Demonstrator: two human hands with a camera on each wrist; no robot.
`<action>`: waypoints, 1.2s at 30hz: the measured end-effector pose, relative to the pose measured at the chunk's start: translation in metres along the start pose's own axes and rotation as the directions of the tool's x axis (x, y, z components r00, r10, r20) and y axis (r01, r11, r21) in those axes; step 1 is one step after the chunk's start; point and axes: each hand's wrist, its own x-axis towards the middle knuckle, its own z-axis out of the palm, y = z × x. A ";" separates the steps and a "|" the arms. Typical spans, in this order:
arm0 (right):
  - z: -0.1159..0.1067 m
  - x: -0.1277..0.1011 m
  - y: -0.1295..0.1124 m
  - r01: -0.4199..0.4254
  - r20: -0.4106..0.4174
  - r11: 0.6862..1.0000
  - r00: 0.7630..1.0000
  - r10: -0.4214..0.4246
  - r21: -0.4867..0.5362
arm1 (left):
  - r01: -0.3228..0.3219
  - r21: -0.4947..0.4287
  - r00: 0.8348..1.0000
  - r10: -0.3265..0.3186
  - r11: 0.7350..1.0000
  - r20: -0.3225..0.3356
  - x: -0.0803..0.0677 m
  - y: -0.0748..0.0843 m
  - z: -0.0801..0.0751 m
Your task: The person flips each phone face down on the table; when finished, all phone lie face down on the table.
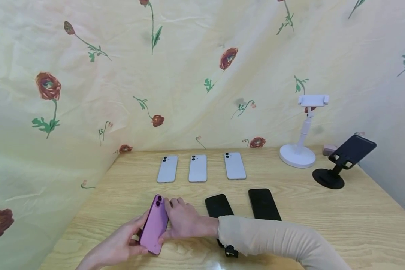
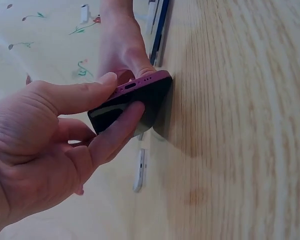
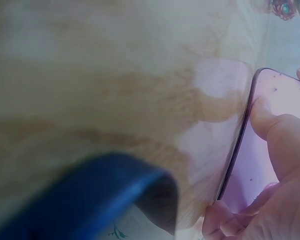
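Note:
A purple phone (image 1: 154,225) stands tilted on its long edge near the front left of the wooden table (image 1: 340,225), camera end pointing away from me. My left hand (image 1: 135,234) pinches its lower end between thumb and index finger (image 2: 115,135), with the charging port (image 2: 130,85) showing. From the right, my right hand (image 1: 175,221) grips the same phone, fingers along its far side. In the right wrist view its thumb (image 3: 270,120) lies on the purple back (image 3: 282,95).
Three pale phones (image 1: 198,168) lie face down in a row at the back. Two black phones (image 1: 264,204) lie in front of them, one partly under my right sleeve (image 1: 273,240). A white phone stand (image 1: 303,150) and a black stand (image 1: 344,157) are at the back right.

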 end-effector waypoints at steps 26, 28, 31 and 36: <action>-0.001 0.000 0.000 0.036 0.032 0.998 0.999 -0.034 -0.043 | 0.151 0.319 0.988 -0.135 0.936 -0.073 -0.004 -0.008 -0.001; -0.002 0.001 0.000 0.041 0.045 0.998 0.998 -0.039 -0.041 | 0.189 0.287 0.982 -0.179 0.939 -0.062 -0.005 -0.008 -0.001; -0.004 0.002 -0.001 0.043 0.071 0.999 0.997 -0.040 -0.030 | 0.228 0.273 0.974 -0.220 0.935 -0.058 -0.005 -0.009 -0.001; -0.005 0.003 -0.003 0.036 0.097 0.999 0.995 -0.033 -0.033 | 0.254 0.340 0.967 -0.247 0.905 -0.064 -0.006 -0.010 -0.001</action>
